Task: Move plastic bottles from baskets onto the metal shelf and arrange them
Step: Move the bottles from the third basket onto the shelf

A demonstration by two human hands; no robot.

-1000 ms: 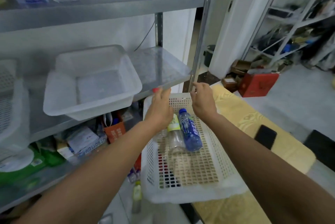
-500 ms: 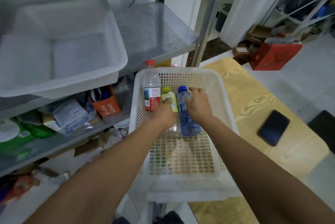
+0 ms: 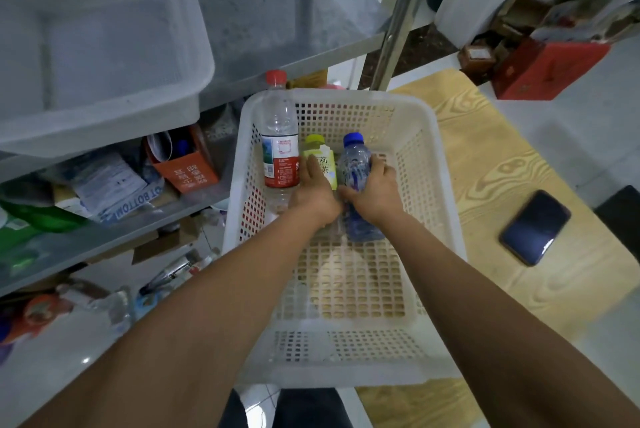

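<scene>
1. Fingers of the left hand: curled over the label of the green-capped bottle, which lies in the basket with its cap toward the far wall. The hand hides the bottle's lower body.

2. Fingers of the right hand: wrapped round the blue-capped bottle, thumb on its near side. This bottle lies just beside the green-capped one, touching or nearly so. Its middle is covered, and the base shows below the wrist.

3. Red-capped bottle: clear, with a red and white label. It leans in the far left corner of the basket, cap above the rim, held by neither hand. Its base is hard to make out behind the left hand.

4. Basket: white, perforated, on the desk. How far its left side overhangs the edge cannot be told.

5. Desk: pale wood grain, cut off at the lower right.

6. Phone: dark, screen up, on the desk, well apart from the basket.

7. Metal shelf: grey, to the left of the basket and beyond it, upper part out of frame.

8. Translucent tub: on that shelf, cut off at the top and left.

9. Lower shelf: blurred clutter, among it an orange box. Other items are not identifiable.

10. Red box: on the floor, far right, its markings unreadable.
</scene>
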